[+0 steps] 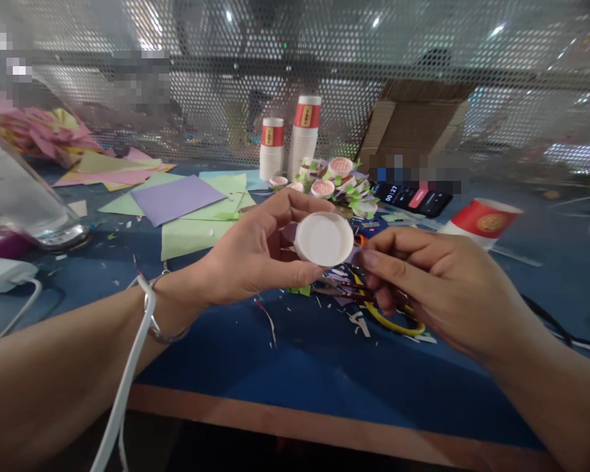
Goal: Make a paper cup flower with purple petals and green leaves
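Observation:
My left hand (255, 252) pinches a round white paper cup bottom (324, 238) between thumb and fingers, its flat face towards me, above the blue table (285, 354). My right hand (437, 285) is closed with fingertips pressed together at the disc's right edge, on a small purple paper piece (356, 254) stuck behind it. Scissors with yellow handles (393, 322) lie just under my right hand, among paper scraps (358, 321).
Coloured paper sheets (181, 200) lie at the back left. Two stacks of red-and-white cups (305, 134), a pile of finished paper flowers (339, 180), a phone (413, 196), and a tipped cup (482, 223) sit behind. A glass jar (24, 196) and white charger (4, 272) stand left.

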`<action>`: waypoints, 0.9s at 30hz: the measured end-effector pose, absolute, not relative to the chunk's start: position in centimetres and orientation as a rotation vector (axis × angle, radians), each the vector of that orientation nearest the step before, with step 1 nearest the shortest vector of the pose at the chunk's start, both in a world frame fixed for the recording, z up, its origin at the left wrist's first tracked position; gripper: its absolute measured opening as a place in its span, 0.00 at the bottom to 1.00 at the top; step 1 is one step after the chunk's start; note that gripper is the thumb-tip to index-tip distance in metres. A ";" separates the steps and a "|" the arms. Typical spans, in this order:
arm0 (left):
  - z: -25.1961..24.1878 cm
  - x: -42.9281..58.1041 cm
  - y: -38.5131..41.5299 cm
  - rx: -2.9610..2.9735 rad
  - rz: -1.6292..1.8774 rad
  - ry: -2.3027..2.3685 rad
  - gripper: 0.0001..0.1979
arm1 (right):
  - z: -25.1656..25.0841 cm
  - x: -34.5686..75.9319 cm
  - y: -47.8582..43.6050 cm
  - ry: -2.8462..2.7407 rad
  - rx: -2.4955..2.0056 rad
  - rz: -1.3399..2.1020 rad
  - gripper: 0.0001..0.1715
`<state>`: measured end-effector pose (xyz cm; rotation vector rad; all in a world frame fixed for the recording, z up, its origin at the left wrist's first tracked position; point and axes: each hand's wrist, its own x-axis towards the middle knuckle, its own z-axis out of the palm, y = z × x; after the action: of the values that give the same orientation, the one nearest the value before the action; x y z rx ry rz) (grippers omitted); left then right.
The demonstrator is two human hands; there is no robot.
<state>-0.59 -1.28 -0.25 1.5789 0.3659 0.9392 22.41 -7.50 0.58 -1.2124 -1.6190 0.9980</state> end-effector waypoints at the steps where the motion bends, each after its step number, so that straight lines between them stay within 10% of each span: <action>1: -0.4 -0.6 -1.3 1.576 0.925 0.363 0.27 | 0.6 22.4 -7.5 -1.620 -1.216 1.003 0.16; 27: -0.4 -0.3 -1.0 1.473 0.823 0.499 0.23 | 0.7 21.4 -8.2 -1.740 -1.274 0.476 0.16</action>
<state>-0.30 -1.04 -0.37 1.4732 0.4993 0.8226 21.35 -8.23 0.75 -1.2744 -1.7397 0.4757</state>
